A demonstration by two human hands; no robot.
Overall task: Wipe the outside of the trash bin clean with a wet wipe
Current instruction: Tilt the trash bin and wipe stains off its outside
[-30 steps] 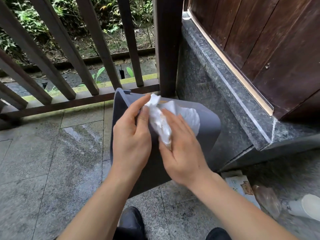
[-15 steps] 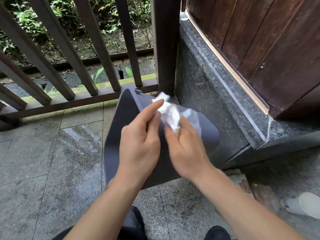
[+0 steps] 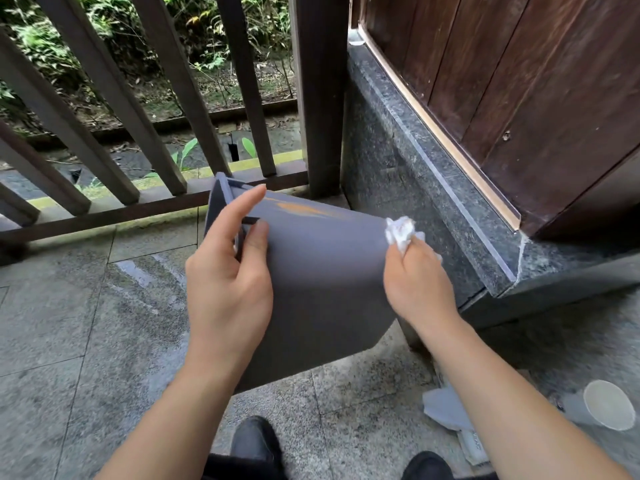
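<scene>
Across the upper left of the frame a dark wooden railing (image 3: pixel 104 109) slants over green undergrowth, and below it the grey stone-tiled floor (image 3: pixel 69 323) shows a wet streak near the middle left. In the centre the person's left hand (image 3: pixel 230 289) grips the rim of the grey plastic trash bin (image 3: pixel 322 282): the thumb lies on the outer wall, the index finger sticks out straight toward the top of the frame, and the other fingers curl over the edge out of sight. The trash bin is tipped on its side, its open mouth toward the railing and its base toward the bottom of the frame, held above the floor tiles; an orange smear marks its upper wall near the centre. At the bin's right edge the right hand (image 3: pixel 417 285) is curled round a crumpled white wet wipe (image 3: pixel 401 232), which bulges out above the fingers and touches the bin's corner. Just right of that rises a dark speckled stone ledge (image 3: pixel 433 188), with brown wooden panelling (image 3: pixel 519 81) filling the upper right. At the lower right of the frame a white paper cup (image 3: pixel 602 407) lies on its side beside a grey scrap on the floor, and two black shoes (image 3: pixel 254 441) show at the bottom edge
</scene>
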